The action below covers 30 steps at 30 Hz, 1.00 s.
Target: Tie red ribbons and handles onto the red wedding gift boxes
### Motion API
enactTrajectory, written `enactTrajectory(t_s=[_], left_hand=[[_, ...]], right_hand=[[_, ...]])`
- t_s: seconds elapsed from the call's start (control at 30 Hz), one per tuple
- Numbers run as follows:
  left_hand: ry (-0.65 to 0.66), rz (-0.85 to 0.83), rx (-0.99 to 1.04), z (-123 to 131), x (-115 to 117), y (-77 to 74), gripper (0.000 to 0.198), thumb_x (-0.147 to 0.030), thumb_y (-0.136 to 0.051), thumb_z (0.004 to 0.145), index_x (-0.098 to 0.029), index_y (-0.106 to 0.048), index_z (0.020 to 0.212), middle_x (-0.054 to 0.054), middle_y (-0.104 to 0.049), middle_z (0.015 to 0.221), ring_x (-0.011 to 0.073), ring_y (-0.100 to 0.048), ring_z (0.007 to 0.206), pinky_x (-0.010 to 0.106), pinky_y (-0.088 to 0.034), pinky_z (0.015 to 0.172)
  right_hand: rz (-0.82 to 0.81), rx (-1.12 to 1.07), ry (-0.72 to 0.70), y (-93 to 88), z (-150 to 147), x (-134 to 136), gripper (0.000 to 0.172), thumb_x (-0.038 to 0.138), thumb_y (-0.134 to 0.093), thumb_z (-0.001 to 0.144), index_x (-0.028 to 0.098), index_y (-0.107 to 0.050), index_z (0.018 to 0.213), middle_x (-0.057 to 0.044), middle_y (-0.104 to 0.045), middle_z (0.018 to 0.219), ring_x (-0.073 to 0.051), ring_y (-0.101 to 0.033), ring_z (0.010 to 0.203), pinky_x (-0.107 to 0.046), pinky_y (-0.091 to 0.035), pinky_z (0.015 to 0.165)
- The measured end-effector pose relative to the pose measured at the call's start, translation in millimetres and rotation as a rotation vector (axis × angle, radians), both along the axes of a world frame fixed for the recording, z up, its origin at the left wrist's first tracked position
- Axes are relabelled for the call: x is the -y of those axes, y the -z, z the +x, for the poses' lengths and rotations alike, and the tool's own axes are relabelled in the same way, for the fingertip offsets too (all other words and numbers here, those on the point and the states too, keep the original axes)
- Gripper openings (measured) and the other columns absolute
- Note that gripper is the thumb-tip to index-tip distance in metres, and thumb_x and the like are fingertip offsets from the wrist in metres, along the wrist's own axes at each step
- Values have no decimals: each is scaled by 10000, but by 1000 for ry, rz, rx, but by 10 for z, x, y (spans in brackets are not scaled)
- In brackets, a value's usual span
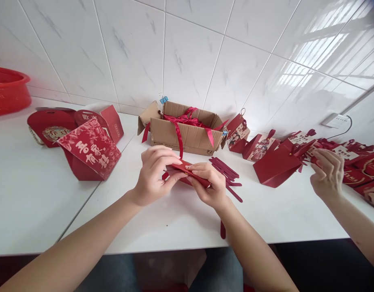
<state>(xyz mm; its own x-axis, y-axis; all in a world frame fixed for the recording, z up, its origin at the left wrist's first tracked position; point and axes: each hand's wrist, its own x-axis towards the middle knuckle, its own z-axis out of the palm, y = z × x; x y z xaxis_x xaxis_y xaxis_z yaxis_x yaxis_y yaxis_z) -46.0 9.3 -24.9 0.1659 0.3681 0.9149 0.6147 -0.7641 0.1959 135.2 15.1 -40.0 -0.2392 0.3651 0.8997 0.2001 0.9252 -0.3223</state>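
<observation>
My left hand (153, 174) and my right hand (209, 183) both grip a flat red paper box piece (181, 169) just above the white table (175, 215). The fingers of each hand are closed on its ends. Behind my right hand lie several dark red paper strips (227, 171). One more strip (222, 229) lies near the table's front edge by my right forearm.
An open cardboard box (187, 132) holding red ribbons stands against the tiled wall. Red gift bags (89, 150) lie at the left, a red basket (7, 91) at the far left. At the right, another person's hand (328, 174) touches several folded red boxes (278, 162).
</observation>
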Motion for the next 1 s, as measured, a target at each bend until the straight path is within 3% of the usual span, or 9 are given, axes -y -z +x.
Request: enactTrajectory(t_s=[0.17,0.37,0.57,0.73,0.87,1.0], left_hand=[[142,-135,87,10,24,4,199,-293,-749,746,-220,-593,845,6,-657,781,177,-613,734,331,-474,692],[101,-402,179,-8,40,-43,521,-468,-832,575,-210,-593,959,58,-627,976,244,-583,936,361,-477,794],[264,-718,208,-5,9,-10,578,-490,-824,579,-224,-599,1039,94,-618,1084,242,-603,902,298,-472,642],[458,-890,272,-16,-43,30,581,-478,-819,598,-215,-586,1061,83,-613,1044,196,-627,796,294,-474,632],[418,-877,235,-42,-63,2,586,-486,-815,602,-215,-588,1069,85,-635,1060,189,-631,771,296,-465,627],[364,-765,128,-117,-133,-5,562,-501,-812,600,-221,-610,1043,84,-664,1022,238,-633,922,321,-484,714]], right_hand=[[-59,-63,-46,-37,18,44,191,208,-748,744,249,-582,830,-41,-724,826,-210,-710,772,-363,-593,687],[-73,-106,-113,-72,54,52,197,236,-780,718,246,-586,750,-26,-732,752,-216,-719,694,-359,-606,623],[-33,-49,-158,-106,104,23,199,263,-778,725,247,-580,711,-6,-732,697,-220,-731,688,-366,-619,632],[-29,-35,-164,-121,100,7,192,258,-750,757,241,-571,689,-3,-732,686,-208,-731,679,-355,-624,627],[11,-62,-192,-128,75,22,150,134,-709,767,237,-599,769,-23,-733,729,-198,-722,702,-345,-617,629],[-16,-105,-149,-121,80,32,181,91,-699,737,233,-608,804,-31,-723,751,-190,-703,689,-333,-597,602]])
